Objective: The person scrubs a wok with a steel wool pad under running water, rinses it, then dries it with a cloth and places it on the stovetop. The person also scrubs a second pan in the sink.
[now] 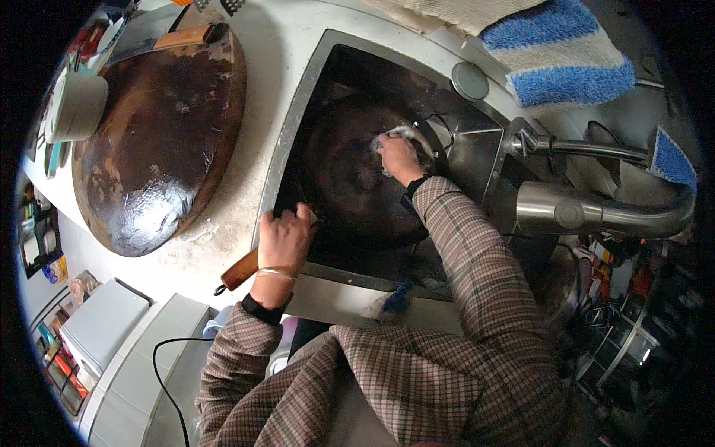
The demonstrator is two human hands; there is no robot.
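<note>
A dark, round wok sits inside a metal sink. Its wooden handle juts over the sink's near left rim, and my left hand is wrapped around the handle's inner end. Inside the wok, my right hand presses a greyish scrubbing pad against the far right wall. The fingers cover most of the pad, so its exact kind is unclear. White suds lie around it, near the rivets at the wok's far edge.
A large round wooden chopping board lies left of the sink, with a cleaver handle and a pale pot at its edge. A steel faucet reaches in from the right. A blue-striped towel hangs beyond a round lid.
</note>
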